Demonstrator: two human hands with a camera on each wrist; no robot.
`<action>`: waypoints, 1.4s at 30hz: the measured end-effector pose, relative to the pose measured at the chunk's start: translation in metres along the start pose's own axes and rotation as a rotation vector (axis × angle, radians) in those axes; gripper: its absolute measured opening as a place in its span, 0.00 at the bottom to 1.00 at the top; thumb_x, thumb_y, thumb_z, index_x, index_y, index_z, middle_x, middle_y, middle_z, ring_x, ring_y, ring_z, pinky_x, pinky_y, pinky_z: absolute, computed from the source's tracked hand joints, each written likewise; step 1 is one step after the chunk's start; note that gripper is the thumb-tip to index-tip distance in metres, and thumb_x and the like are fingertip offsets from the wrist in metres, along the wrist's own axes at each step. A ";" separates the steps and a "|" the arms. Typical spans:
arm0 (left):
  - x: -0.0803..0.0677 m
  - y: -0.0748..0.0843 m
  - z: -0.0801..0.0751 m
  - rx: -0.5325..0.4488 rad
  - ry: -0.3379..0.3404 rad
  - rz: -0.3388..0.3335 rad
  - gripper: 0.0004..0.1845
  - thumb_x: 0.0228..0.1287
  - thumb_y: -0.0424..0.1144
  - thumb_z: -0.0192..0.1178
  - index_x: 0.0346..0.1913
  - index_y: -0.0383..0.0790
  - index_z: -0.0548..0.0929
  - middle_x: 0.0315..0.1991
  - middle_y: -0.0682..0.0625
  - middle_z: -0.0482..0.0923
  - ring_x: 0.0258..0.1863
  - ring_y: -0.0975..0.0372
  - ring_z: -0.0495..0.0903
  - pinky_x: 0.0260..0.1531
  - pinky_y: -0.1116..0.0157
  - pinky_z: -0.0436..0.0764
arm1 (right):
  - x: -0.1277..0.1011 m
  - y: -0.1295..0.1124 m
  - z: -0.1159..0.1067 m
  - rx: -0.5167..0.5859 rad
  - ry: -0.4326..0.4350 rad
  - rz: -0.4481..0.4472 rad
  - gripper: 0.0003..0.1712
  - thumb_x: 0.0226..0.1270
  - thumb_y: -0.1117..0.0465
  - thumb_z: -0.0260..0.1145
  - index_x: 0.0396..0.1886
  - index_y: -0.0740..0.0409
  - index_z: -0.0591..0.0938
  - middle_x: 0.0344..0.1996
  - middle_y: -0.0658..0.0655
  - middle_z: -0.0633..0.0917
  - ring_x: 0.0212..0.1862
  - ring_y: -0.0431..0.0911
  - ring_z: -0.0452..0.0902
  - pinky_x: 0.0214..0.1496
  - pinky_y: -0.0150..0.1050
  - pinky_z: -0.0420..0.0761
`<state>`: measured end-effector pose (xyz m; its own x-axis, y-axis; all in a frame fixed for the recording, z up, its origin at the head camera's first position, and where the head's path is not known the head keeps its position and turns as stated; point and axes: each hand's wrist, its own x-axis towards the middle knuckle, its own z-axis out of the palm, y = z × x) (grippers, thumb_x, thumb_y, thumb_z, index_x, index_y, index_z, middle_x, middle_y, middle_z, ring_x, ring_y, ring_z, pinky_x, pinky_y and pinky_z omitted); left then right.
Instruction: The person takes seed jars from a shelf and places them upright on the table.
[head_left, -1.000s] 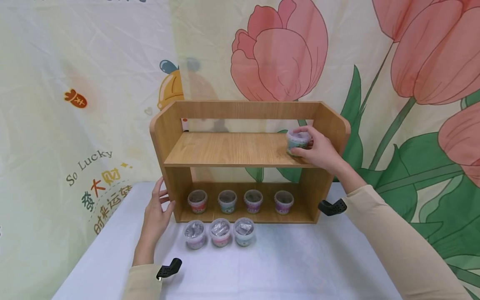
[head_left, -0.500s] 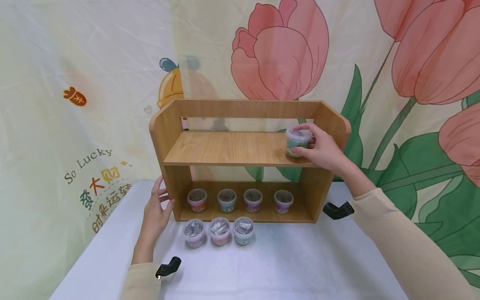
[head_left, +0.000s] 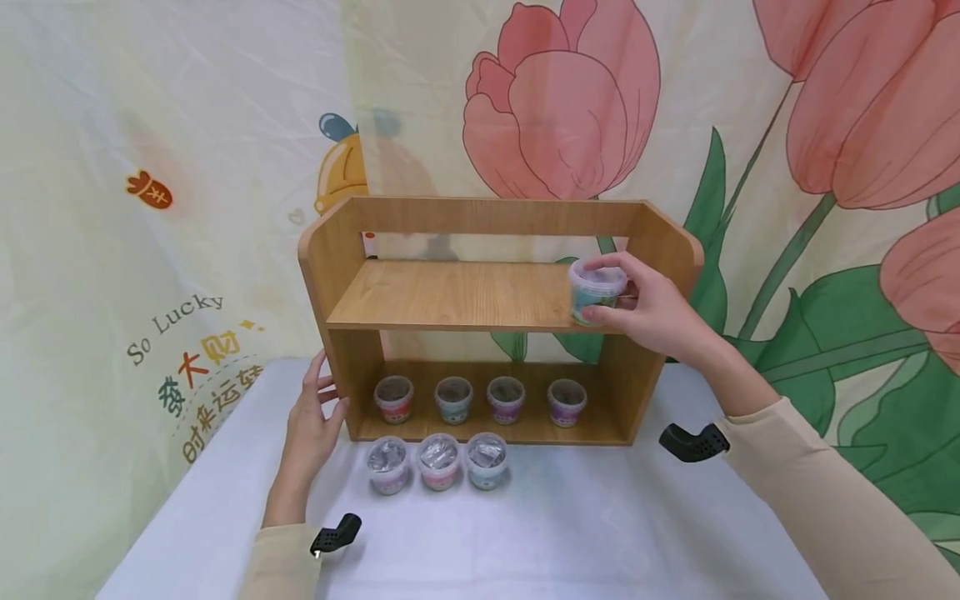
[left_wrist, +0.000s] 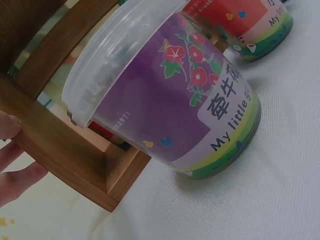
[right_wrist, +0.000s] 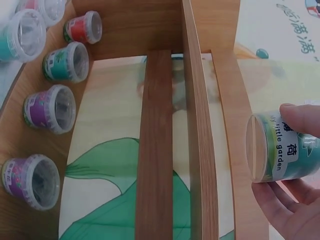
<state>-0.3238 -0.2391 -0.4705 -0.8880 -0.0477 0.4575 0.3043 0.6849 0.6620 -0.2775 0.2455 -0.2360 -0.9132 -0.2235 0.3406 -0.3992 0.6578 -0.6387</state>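
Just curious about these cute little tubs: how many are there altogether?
8: four on the bottom shelf, three on the table in front, one tub held in the right hand at the top shelf.

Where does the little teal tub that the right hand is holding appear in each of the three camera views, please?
Head: the teal tub is right of centre, at the right end of the wooden rack's upper shelf, gripped by the right hand.
Left wrist: not in it; the tub there is purple.
Right wrist: at the right edge, on its side, in the fingers.
Shared landmark: the wooden rack.
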 end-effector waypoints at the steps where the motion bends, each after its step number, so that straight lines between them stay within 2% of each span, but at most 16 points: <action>1: 0.000 0.000 0.000 -0.001 0.003 0.001 0.56 0.76 0.27 0.62 0.86 0.70 0.37 0.68 0.32 0.74 0.60 0.38 0.81 0.54 0.35 0.84 | -0.002 -0.001 0.001 0.010 -0.004 -0.002 0.34 0.71 0.57 0.77 0.72 0.44 0.74 0.64 0.58 0.78 0.57 0.55 0.79 0.52 0.35 0.85; 7: -0.001 -0.002 -0.001 0.005 0.009 0.005 0.56 0.75 0.26 0.62 0.86 0.69 0.37 0.68 0.31 0.74 0.60 0.38 0.82 0.54 0.35 0.84 | -0.012 -0.001 0.008 0.038 -0.038 -0.037 0.35 0.70 0.57 0.77 0.73 0.46 0.73 0.63 0.59 0.78 0.59 0.56 0.79 0.54 0.29 0.84; 8: -0.001 -0.002 -0.001 0.009 0.010 0.008 0.56 0.75 0.26 0.62 0.86 0.69 0.37 0.68 0.31 0.74 0.60 0.38 0.82 0.54 0.35 0.84 | -0.014 -0.001 0.010 0.038 -0.041 -0.040 0.35 0.70 0.57 0.77 0.73 0.47 0.73 0.64 0.59 0.78 0.59 0.56 0.79 0.55 0.30 0.84; 11: -0.001 -0.002 -0.001 0.010 0.014 0.017 0.56 0.75 0.26 0.63 0.86 0.68 0.37 0.67 0.31 0.74 0.59 0.38 0.82 0.54 0.35 0.84 | -0.021 0.001 0.015 0.050 -0.050 -0.040 0.35 0.70 0.58 0.78 0.72 0.47 0.74 0.64 0.58 0.77 0.61 0.56 0.79 0.61 0.42 0.87; 15: -0.002 -0.001 0.000 0.010 0.016 0.019 0.56 0.75 0.26 0.62 0.86 0.68 0.37 0.67 0.32 0.75 0.59 0.38 0.82 0.53 0.35 0.85 | -0.033 0.007 0.027 0.068 -0.073 -0.065 0.34 0.68 0.61 0.78 0.71 0.49 0.75 0.64 0.58 0.78 0.62 0.56 0.80 0.64 0.52 0.85; 24: -0.002 0.000 0.001 0.007 0.019 0.011 0.57 0.75 0.25 0.62 0.86 0.69 0.36 0.67 0.32 0.74 0.60 0.38 0.81 0.53 0.36 0.85 | -0.058 0.032 0.065 0.080 -0.116 -0.118 0.36 0.62 0.67 0.81 0.67 0.49 0.77 0.64 0.57 0.79 0.62 0.55 0.79 0.63 0.50 0.87; 34: -0.002 0.003 0.002 -0.005 0.018 -0.007 0.58 0.75 0.25 0.62 0.86 0.71 0.36 0.68 0.32 0.74 0.61 0.38 0.80 0.54 0.36 0.84 | -0.074 0.070 0.116 0.192 -0.134 -0.039 0.34 0.59 0.69 0.82 0.63 0.47 0.79 0.63 0.55 0.80 0.62 0.54 0.77 0.62 0.41 0.86; 38: -0.002 0.003 0.002 -0.004 0.022 -0.003 0.57 0.75 0.25 0.62 0.86 0.71 0.36 0.67 0.32 0.74 0.61 0.38 0.81 0.54 0.36 0.85 | -0.079 0.080 0.134 0.194 -0.130 0.013 0.34 0.58 0.69 0.83 0.62 0.46 0.79 0.63 0.54 0.80 0.62 0.54 0.77 0.62 0.44 0.86; 42: -0.002 0.003 0.002 -0.006 0.018 -0.010 0.56 0.76 0.26 0.61 0.86 0.71 0.36 0.68 0.32 0.74 0.61 0.38 0.81 0.56 0.36 0.84 | -0.083 0.088 0.151 0.226 -0.132 0.098 0.34 0.59 0.69 0.82 0.61 0.45 0.79 0.63 0.55 0.79 0.63 0.55 0.77 0.65 0.52 0.85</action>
<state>-0.3214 -0.2355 -0.4703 -0.8848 -0.0676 0.4611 0.2971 0.6803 0.6700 -0.2489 0.2131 -0.4248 -0.9450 -0.2687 0.1864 -0.3034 0.5073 -0.8066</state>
